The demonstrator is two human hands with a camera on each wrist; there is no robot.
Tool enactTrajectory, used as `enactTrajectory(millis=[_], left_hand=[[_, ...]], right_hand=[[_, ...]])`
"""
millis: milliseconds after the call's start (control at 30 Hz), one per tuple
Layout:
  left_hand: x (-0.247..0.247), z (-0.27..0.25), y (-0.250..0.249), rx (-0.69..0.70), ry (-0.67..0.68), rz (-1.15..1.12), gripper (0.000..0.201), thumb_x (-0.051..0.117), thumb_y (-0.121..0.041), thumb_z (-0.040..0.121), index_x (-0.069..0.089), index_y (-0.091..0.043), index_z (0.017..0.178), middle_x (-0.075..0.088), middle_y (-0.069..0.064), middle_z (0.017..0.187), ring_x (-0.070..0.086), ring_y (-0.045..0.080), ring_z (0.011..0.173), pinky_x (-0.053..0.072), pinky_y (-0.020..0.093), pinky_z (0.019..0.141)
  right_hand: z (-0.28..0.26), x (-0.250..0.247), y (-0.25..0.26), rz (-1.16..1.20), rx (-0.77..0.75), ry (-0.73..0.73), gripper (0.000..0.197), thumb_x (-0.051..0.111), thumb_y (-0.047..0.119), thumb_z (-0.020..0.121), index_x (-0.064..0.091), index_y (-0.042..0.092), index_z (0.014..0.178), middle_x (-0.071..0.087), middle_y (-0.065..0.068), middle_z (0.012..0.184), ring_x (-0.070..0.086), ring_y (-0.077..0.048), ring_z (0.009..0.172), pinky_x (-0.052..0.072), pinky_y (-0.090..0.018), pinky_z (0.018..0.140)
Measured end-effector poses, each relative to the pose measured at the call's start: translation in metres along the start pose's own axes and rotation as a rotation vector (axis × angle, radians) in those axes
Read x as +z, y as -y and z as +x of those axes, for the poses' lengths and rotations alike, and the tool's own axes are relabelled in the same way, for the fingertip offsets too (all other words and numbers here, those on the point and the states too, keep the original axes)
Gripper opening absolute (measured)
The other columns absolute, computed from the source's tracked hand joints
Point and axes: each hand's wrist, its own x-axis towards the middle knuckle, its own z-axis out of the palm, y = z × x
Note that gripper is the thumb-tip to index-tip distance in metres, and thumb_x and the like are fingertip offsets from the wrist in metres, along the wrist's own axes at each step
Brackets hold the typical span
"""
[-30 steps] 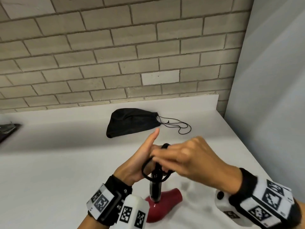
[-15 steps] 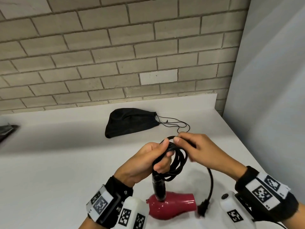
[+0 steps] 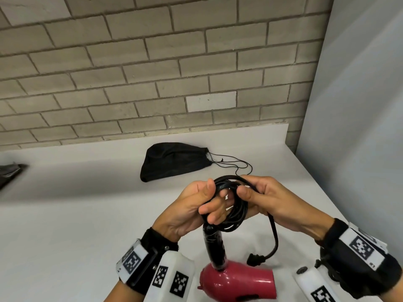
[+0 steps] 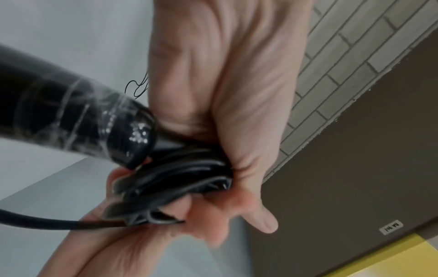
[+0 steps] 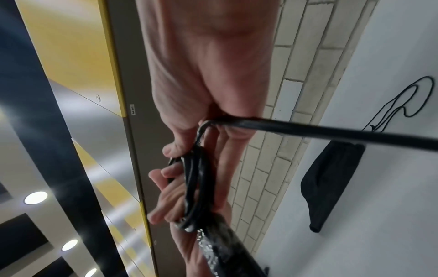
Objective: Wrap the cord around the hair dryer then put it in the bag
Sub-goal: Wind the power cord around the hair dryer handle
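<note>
Cord (image 3: pixel 236 205) coiling, frame centre: left hand (image 3: pixel 189 210) grips coil, right hand (image 3: pixel 268 199) pinches strand. Next: wind tail, reach bag (image 3: pixel 174 163) above.

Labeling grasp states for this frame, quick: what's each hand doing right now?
Left hand: fingers curled through the coiled power cord, holding the loops.
Right hand: pinching the same cord at the top of the coil; plug end hangs free.

Bright, even light; wrist views blurred, distorted.
</note>
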Motion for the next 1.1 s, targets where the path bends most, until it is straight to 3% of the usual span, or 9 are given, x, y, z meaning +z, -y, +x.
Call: enactTrajectory(millis=[133,267,333,433,600,833,967,1033,1100], left_hand=[[0.001,0.0,-0.003,-0.046,-0.062,0.046,0.036,0.056,-0.043,0.089,0.054,-0.012,0.07,0.034,-0.016,0.039,0.034,0.003,0.034,0.037,0.02,0.045],[-0.002,-0.002,-0.006,-0.075,-0.221,0.047,0.034,0.055,-0.034,0.089,0.048,-0.013,0.063,0.026,-0.014,0.037,0.027,0.005,0.032,0.033,0.02,0.041],[-0.003,-0.004,-0.006,-0.07,-0.27,0.045,0.033,0.052,-0.034,0.087,0.048,-0.014,0.061,0.024,-0.013,0.037,0.026,0.005,0.032,0.032,0.02,0.04],[-0.009,-0.008,-0.01,-0.078,-0.297,-0.021,0.038,0.051,-0.043,0.086,0.051,-0.013,0.063,0.024,-0.012,0.038,0.027,0.007,0.034,0.033,0.021,0.042],[-0.02,-0.013,-0.017,-0.054,-0.257,-0.099,0.034,0.044,-0.035,0.089,0.052,-0.007,0.071,0.03,-0.008,0.042,0.031,0.01,0.039,0.035,0.025,0.047],[-0.019,-0.011,-0.013,-0.018,-0.262,-0.208,0.027,0.037,-0.023,0.094,0.051,-0.005,0.078,0.036,-0.008,0.044,0.034,0.01,0.042,0.037,0.024,0.049],[-0.018,-0.003,-0.008,0.025,-0.259,-0.158,0.03,0.036,-0.027,0.098,0.051,-0.003,0.086,0.037,-0.007,0.05,0.036,0.011,0.048,0.039,0.025,0.054],[-0.016,0.0,-0.005,0.04,-0.26,-0.125,0.031,0.039,-0.029,0.097,0.052,-0.003,0.089,0.037,-0.006,0.054,0.038,0.012,0.052,0.041,0.025,0.056],[-0.012,0.002,-0.003,0.044,-0.269,-0.069,0.032,0.04,-0.032,0.095,0.052,-0.002,0.093,0.038,-0.005,0.057,0.04,0.012,0.054,0.042,0.026,0.059]], right_hand=[[-0.002,0.002,0.003,-0.025,0.044,0.03,0.042,0.061,0.039,0.085,0.062,0.011,0.117,0.066,-0.024,0.11,0.07,-0.034,0.096,0.059,-0.041,0.076],[-0.003,-0.008,0.007,-0.414,0.043,-0.037,0.031,0.054,0.045,0.083,0.06,0.023,0.103,0.063,-0.006,0.06,0.052,-0.011,0.039,0.041,-0.022,0.041],[-0.008,-0.023,0.008,-0.51,-0.041,-0.063,0.023,0.056,0.042,0.083,0.059,0.021,0.092,0.05,-0.009,0.054,0.034,-0.008,0.041,0.032,-0.017,0.042],[-0.019,-0.054,0.003,-0.684,-0.155,-0.125,0.019,0.055,0.041,0.087,0.062,0.023,0.087,0.056,0.004,0.059,0.038,-0.006,0.052,0.034,-0.015,0.053],[-0.047,-0.081,-0.022,-0.81,-0.199,-0.316,0.037,0.04,0.069,0.082,0.056,0.04,0.096,0.05,0.002,0.057,0.039,-0.008,0.046,0.038,-0.019,0.048],[-0.066,-0.057,-0.056,-0.979,-0.217,-0.542,0.023,0.044,0.041,0.088,0.061,0.036,0.101,0.064,0.01,0.061,0.047,-0.005,0.042,0.034,-0.013,0.043],[-0.063,-0.024,-0.065,-1.561,-0.194,-0.29,0.031,0.05,0.025,0.074,0.069,0.031,0.098,0.06,0.007,0.051,0.052,-0.022,0.03,0.028,-0.021,0.028],[-0.057,-0.008,-0.061,-1.75,-0.275,-0.158,0.039,0.069,0.012,0.052,0.073,0.025,0.089,0.054,0.006,0.046,0.046,-0.019,0.026,0.018,-0.021,0.031],[-0.053,0.007,-0.049,-1.834,-0.378,-0.091,0.042,0.062,0.005,0.05,0.073,0.022,0.086,0.052,0.005,0.047,0.045,-0.016,0.029,0.018,-0.02,0.034]])
